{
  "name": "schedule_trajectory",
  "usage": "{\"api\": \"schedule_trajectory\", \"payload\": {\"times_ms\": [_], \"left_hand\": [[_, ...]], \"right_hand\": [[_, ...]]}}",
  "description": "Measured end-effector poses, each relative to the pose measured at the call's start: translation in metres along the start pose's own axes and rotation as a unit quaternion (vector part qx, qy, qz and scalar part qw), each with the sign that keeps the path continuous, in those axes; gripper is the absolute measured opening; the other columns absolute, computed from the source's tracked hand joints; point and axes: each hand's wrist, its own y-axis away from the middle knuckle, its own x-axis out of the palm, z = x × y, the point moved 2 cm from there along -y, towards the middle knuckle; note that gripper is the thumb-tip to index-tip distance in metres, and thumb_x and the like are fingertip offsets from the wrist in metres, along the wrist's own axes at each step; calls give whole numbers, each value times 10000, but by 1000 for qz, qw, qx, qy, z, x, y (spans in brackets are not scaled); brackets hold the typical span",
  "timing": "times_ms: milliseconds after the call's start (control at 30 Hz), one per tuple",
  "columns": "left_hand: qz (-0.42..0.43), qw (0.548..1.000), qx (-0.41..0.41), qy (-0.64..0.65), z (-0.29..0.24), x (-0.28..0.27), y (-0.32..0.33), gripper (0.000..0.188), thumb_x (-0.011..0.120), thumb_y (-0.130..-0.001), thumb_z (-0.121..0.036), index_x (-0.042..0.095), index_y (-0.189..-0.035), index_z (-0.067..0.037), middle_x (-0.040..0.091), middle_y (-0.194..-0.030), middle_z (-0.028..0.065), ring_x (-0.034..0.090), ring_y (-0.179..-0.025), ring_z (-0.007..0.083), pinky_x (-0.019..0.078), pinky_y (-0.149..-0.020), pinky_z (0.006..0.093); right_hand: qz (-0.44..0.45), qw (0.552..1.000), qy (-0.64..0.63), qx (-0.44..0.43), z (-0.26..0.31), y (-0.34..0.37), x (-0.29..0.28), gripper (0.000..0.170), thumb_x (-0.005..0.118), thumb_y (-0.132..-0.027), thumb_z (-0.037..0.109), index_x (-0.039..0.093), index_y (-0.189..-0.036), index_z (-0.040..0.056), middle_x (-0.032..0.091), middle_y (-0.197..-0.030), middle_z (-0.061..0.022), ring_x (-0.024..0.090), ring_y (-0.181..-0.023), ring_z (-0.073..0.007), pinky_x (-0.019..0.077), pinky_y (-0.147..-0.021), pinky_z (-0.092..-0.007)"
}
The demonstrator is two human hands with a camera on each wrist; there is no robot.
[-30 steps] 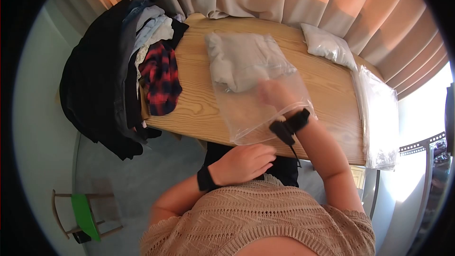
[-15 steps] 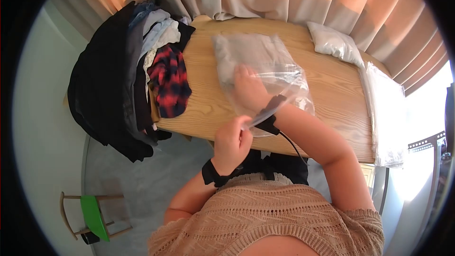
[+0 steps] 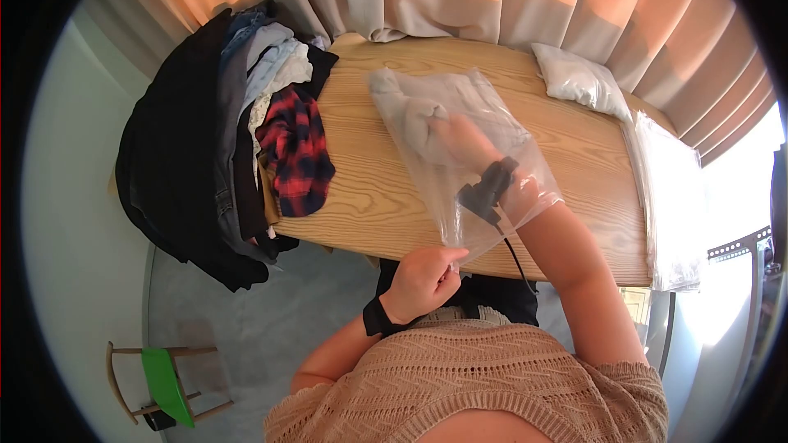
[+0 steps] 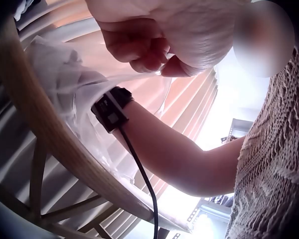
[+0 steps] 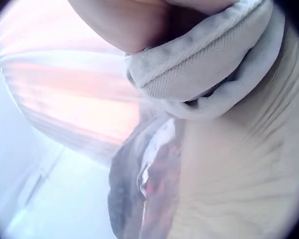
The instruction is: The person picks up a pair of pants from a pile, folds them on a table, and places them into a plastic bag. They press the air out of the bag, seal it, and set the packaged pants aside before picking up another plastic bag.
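A clear plastic bag [image 3: 447, 201] lies on the wooden table with its mouth toward the person. My left hand [image 3: 423, 280] pinches the near edge of its mouth between thumb and curled fingers, just off the table's front edge. My right hand [image 3: 466, 143] is inside the bag up to past the wrist. There it grips a folded light grey garment [image 3: 394, 94]. Close up in the right wrist view, a thick stitched fold of the garment [image 5: 199, 72] is bunched against the fingers [image 5: 134, 25]. In the left wrist view the plastic stretches taut from the left hand [image 4: 159, 40].
Clothes, including a black garment [image 3: 176, 148] and a red-and-navy plaid shirt [image 3: 295, 152], are heaped at the table's left. A packed bag [image 3: 579, 82] and a stack of clear bags [image 3: 673, 205] lie on the right. A chair with a green seat [image 3: 167, 385] stands lower left.
My right hand has gone from above the bag to inside it and holds the garment. My left hand took hold of the bag's mouth, then drew it down over the right wrist.
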Motion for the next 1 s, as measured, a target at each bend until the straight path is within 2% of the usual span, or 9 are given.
{"api": "schedule_trajectory", "payload": {"times_ms": [133, 233, 300, 400, 533, 633, 733, 900, 1000], "left_hand": [[14, 1000, 4, 11, 2, -6, 0, 259, 590, -751, 15, 575, -1007, -19, 550, -661, 79, 514, -511, 177, 414, -484, 286], [1, 1000, -2, 19, 4, -11, 3, 290, 592, -721, 28, 579, -1004, -33, 561, -675, 87, 534, -541, 228, 437, -513, 331], [-26, 999, 22, 25, 1, -15, 2, 311, 588, -717, 34, 576, -1018, -44, 561, -673, 73, 540, -543, 225, 439, -513, 327], [19, 998, 37, 50, 1, -10, 1, 291, 603, -716, 32, 565, -994, -48, 557, -655, 74, 536, -523, 212, 415, -477, 298], [77, 996, 47, 22, -5, -12, 3, 309, 619, -705, 21, 570, -1000, -57, 562, -661, 73, 544, -528, 211, 424, -481, 298], [145, 988, 22, 55, -3, -21, 7, 365, 630, -693, 3, 570, -1048, -58, 543, -649, 74, 522, -506, 202, 423, -484, 293], [-13, 997, -67, 41, 24, -43, 13, 357, 555, -849, -106, 484, -1192, -35, 554, -705, 53, 544, -632, 134, 434, -579, 265], [-192, 943, -270, 35, 77, -71, -14, 459, 418, -976, -298, 343, -1316, 1, 549, -894, 61, 556, -853, 124, 443, -662, 240], [-186, 916, -344, 91, 87, -67, -13, 512, 453, -963, -331, 325, -1315, 17, 541, -1000, 77, 552, -868, 144, 450, -689, 249]], "right_hand": [[17, 991, -74, 115, -5, 0, -4, 471, 432, -914, 407, 620, -1021, -12, 658, -883, -151, 601, -824, -288, 446, -797, -363], [149, 988, 8, 36, 6, 20, 10, 596, 422, -896, 522, 524, -1232, 41, 594, -1134, -201, 544, -1071, -317, 389, -939, -396], [139, 917, 308, -213, -4, 34, 36, 711, 432, -870, 570, 311, -1417, 132, 392, -1383, -207, 318, -1316, -342, 221, -1080, -457], [198, 878, 377, -220, 3, 42, 40, 798, 457, -848, 587, 153, -1472, 193, 214, -1487, -181, 114, -1395, -350, 67, -1117, -501], [148, 864, 399, -268, 4, 39, 33, 789, 471, -846, 577, 185, -1466, 182, 265, -1469, -177, 171, -1375, -368, 109, -1113, -482], [296, 932, 162, -133, 20, 30, 4, 738, 464, -874, 533, 195, -1464, 181, 286, -1462, -169, 197, -1362, -381, 127, -1110, -474], [363, 920, -138, -48, 11, 29, -1, 689, 502, -888, 419, 222, -1461, 157, 241, -1486, -135, 184, -1370, -352, 127, -1114, -462], [251, 866, 362, -235, 7, 49, 38, 659, 455, -915, 418, 183, -1469, 188, 219, -1495, -132, 178, -1377, -351, 110, -1107, -526], [239, 844, 404, -258, 11, 50, 39, 691, 461, -903, 454, 171, -1468, 181, 226, -1487, -151, 163, -1382, -352, 120, -1093, -564]]}}
